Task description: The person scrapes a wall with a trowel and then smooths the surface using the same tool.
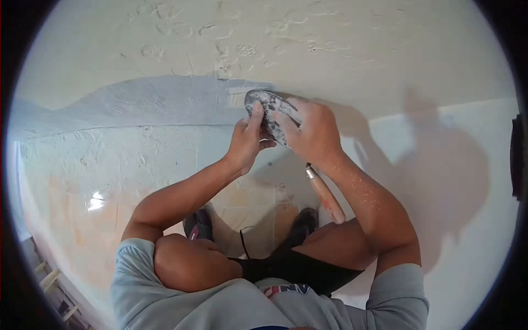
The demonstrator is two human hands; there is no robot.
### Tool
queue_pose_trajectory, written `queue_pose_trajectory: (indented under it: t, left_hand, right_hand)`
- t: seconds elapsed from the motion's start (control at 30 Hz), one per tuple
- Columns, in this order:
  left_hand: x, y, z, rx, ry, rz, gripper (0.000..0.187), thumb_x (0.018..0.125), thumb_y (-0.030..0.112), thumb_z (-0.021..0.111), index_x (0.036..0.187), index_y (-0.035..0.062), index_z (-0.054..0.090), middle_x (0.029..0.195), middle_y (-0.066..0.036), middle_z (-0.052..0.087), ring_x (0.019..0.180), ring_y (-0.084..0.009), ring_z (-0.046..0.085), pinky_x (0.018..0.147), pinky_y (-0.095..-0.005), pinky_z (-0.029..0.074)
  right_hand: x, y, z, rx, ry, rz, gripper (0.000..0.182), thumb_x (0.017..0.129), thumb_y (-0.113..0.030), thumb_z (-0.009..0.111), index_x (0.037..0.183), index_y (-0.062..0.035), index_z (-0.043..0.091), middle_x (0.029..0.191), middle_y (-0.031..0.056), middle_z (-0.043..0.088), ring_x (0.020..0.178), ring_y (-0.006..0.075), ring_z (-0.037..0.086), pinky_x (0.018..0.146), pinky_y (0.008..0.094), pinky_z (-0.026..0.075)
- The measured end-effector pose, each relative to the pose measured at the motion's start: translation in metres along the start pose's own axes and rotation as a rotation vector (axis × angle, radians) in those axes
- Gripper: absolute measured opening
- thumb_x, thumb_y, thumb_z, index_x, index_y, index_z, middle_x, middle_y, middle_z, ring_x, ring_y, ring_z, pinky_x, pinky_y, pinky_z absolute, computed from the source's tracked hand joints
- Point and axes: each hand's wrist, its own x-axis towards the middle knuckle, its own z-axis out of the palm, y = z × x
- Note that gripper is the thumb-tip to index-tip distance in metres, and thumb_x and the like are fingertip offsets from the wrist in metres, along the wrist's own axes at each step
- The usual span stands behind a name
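In front of the wall, my two hands hold a trowel with a dark, round-nosed blade [264, 102] smeared with white plaster. My left hand [247, 137] pinches the blade at its left edge, thumb lying on the face. Across the blade's right side curls my right hand [313, 129], its fingers over the smeared face. The trowel's wooden handle [327, 198] hangs down below my right wrist, clear of both palms. The joint between blade and handle is hidden behind the right hand.
A band of grey wet-looking coating [165, 102] runs along the surface ahead, below a rough cream area [308, 47] with raised marks. My knees are bent and both shoes [302, 223] stand on a stained light floor [242, 198]. Slatted wooden pieces [49, 280] lie at lower left.
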Motion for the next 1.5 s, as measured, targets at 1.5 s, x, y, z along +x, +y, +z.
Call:
queue_pose_trajectory:
  t: [1.5]
  left_hand:
    - [0.012,0.008,0.027,-0.017,-0.052,0.104,0.059,0.106,0.062,0.047,0.111,0.0057,0.064,0.098,-0.005,0.07,0.086,-0.0141,0.066,0.08,-0.0355,0.056]
  right_hand:
    - [0.008,0.002,-0.023,-0.069,0.057,-0.036,0.024,0.092,-0.027,0.067,0.088,-0.0029,0.067,0.075,0.0223,0.067,0.075,0.0467,0.066,0.071,0.054,0.052]
